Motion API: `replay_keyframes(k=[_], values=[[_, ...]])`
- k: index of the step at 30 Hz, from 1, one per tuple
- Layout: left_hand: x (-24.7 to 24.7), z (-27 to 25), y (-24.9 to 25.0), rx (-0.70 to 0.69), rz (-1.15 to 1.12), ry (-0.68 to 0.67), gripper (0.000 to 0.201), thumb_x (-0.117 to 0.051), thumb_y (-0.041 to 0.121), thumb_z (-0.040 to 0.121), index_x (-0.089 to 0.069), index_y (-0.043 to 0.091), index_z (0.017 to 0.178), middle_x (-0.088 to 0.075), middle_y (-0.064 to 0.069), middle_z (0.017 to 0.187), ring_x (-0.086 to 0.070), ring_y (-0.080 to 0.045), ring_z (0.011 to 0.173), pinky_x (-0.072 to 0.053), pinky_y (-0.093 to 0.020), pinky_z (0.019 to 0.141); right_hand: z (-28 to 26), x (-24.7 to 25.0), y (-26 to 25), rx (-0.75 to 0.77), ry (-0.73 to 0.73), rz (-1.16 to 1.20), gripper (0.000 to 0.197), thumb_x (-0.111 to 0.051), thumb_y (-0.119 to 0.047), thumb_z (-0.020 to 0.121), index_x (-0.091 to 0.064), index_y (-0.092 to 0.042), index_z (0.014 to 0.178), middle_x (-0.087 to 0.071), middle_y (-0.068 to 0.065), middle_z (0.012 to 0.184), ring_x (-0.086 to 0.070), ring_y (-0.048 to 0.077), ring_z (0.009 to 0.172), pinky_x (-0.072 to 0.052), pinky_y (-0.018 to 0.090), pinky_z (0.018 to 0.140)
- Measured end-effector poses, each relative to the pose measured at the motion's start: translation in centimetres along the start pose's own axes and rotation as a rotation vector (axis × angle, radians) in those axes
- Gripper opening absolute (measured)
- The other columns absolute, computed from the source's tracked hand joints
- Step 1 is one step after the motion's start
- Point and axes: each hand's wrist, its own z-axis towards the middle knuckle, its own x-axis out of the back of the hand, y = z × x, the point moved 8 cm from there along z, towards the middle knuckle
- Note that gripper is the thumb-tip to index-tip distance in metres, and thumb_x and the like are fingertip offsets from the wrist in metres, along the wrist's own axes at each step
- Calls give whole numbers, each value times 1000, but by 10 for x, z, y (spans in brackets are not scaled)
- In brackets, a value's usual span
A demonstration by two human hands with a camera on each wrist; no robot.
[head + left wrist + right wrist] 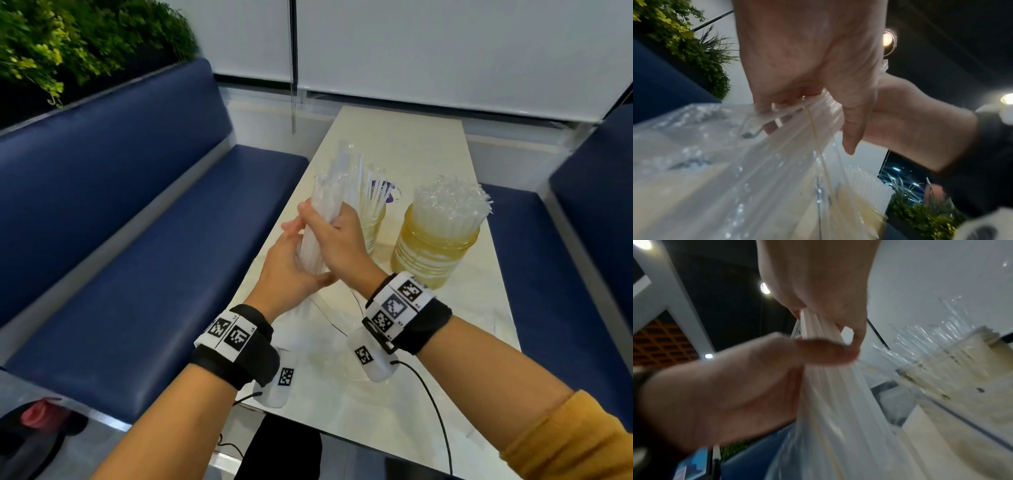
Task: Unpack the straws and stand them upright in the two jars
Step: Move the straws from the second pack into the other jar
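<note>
A bundle of white straws stands upright in the air above the table's left side. My left hand grips its lower part and my right hand wraps round it just above. In the left wrist view my left hand clasps the straws, and loose clear film hangs around them. In the right wrist view my right hand holds the straws from above. Behind my right hand stands a yellowish jar with a few straws in it. The second jar, to its right, is packed with straws.
The pale marble-look table runs away from me between two blue benches. Crumpled clear packaging lies on the table under my wrists. A blind cord hangs at the far end.
</note>
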Motion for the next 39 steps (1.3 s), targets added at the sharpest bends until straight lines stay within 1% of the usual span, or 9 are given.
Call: replay_keyframes(k=[2, 5, 8, 14, 24, 30, 35, 37, 39], values=[[0, -1, -8, 43, 76, 10, 64, -91, 41, 64, -57, 22, 115, -62, 2, 111, -63, -18, 100, -57, -40, 83, 8, 6, -23, 47, 10, -13, 34, -57, -21, 99, -66, -3, 71, -70, 2, 62, -72, 27, 71, -61, 42, 79], [2, -2, -7, 50, 148, 38, 52, -89, 37, 71, -59, 16, 108, -55, -2, 107, -58, -21, 96, -49, -28, 71, 26, 12, -57, 125, 27, -4, 39, -55, -15, 98, -58, 12, 70, -61, 14, 57, -61, 26, 52, -56, 36, 63], [4, 1, -6, 33, 175, 53, 45, -87, 35, 74, -59, 15, 103, -53, 0, 105, -55, -19, 93, -41, -21, 67, 50, 22, -82, 160, 78, 63, 30, -56, -11, 97, -57, 2, 70, -56, 17, 58, -55, 24, 47, -52, 37, 53], [7, 6, -14, -3, 110, 75, 34, -84, 30, 79, -66, 22, 107, -54, 10, 104, -56, -2, 91, -41, -5, 72, 90, 49, -112, 196, 152, 222, 18, -58, -8, 96, -53, -5, 80, -50, 10, 57, -48, 22, 44, -47, 35, 49], [6, 7, -17, -39, 107, 72, 41, -83, 32, 80, -66, 29, 117, -55, 12, 111, -62, -3, 97, -43, -9, 75, 143, 77, -94, 358, 316, 49, 13, -59, -16, 98, -54, -6, 92, -52, 8, 67, -49, 16, 52, -45, 29, 49], [18, 7, -11, -65, 105, 99, 40, -81, 34, 81, -68, 29, 118, -57, 13, 111, -62, -4, 97, -45, -6, 72, 162, 74, -18, 229, 280, -67, 17, -62, -23, 96, -57, -7, 98, -58, 10, 75, -54, 16, 61, -50, 23, 56], [20, 7, -11, -50, 63, 94, 38, -81, 33, 81, -68, 28, 117, -58, 12, 112, -62, -4, 100, -44, -2, 77, 152, 80, 55, -5, 287, -190, 27, -69, -31, 91, -64, -7, 103, -72, 7, 86, -66, 11, 74, -54, 31, 76], [20, 8, -10, -52, 64, 93, 37, -81, 32, 82, -69, 28, 116, -58, 12, 111, -62, -5, 99, -44, -3, 77, 147, 84, 70, -85, 299, -206, 38, -79, -33, 82, -66, -9, 110, -73, 4, 100, -68, 16, 89, -58, 39, 87], [19, 9, -8, -53, 73, 91, 36, -81, 32, 82, -69, 28, 115, -58, 11, 110, -62, -5, 98, -44, -3, 76, 143, 87, 68, -81, 315, -178, 66, -88, -33, 72, -56, -15, 127, -67, 2, 115, -65, 17, 102, -55, 35, 93]])
